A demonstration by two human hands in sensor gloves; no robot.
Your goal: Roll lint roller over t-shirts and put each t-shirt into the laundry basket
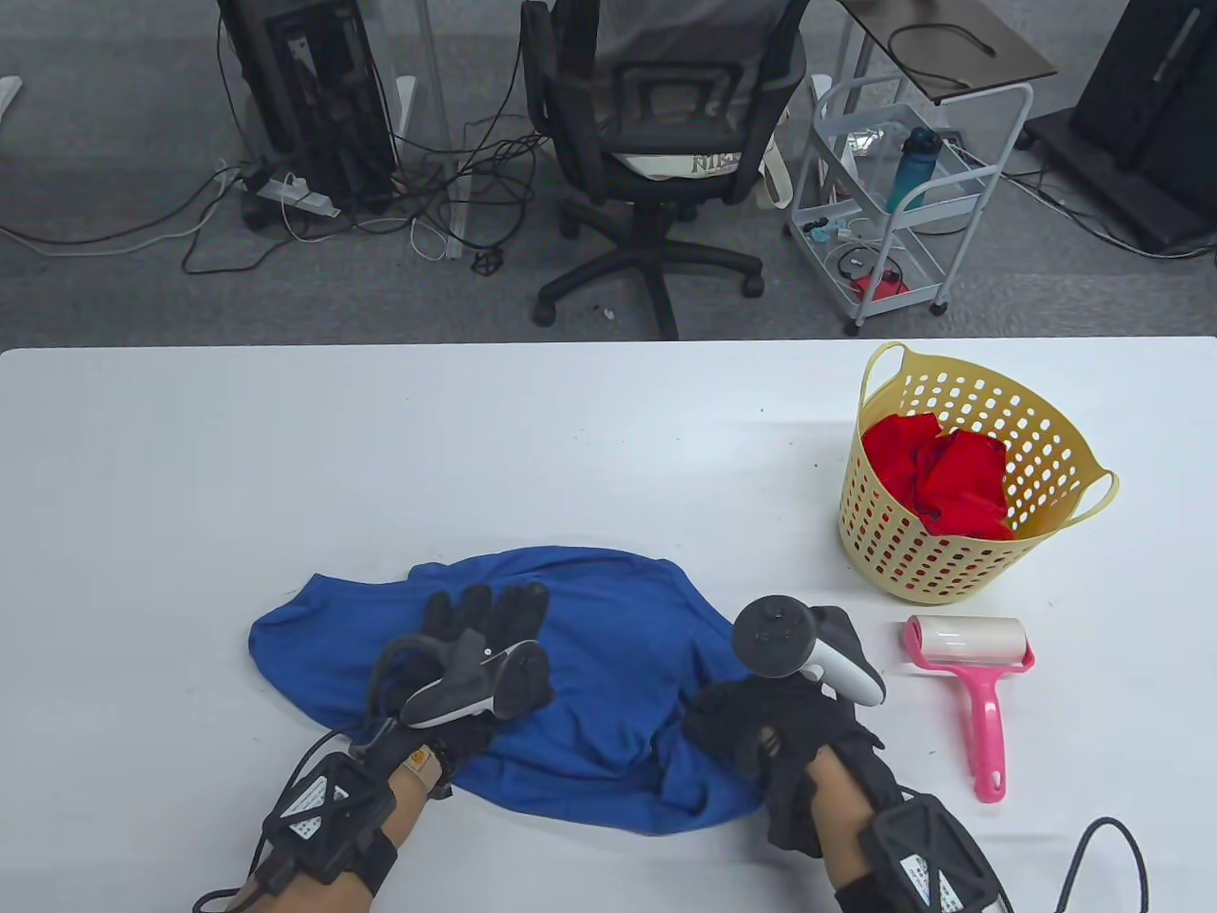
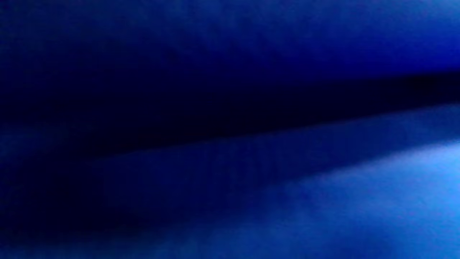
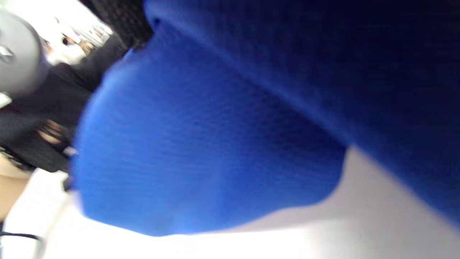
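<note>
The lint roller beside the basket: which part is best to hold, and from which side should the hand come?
Grip the lint roller by its pink handle, coming with the right hand from its right. The handle points toward the near table edge and lies free on the table, while the white sticky roll faces the basket and is best left untouched.

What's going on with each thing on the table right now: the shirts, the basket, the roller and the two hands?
blue t-shirt: spread rumpled on the table.
red t-shirt: crumpled inside the basket.
laundry basket: upright.
lint roller: lying unheld.
left hand: flat on the blue shirt.
right hand: gripping the shirt's edge.
</note>
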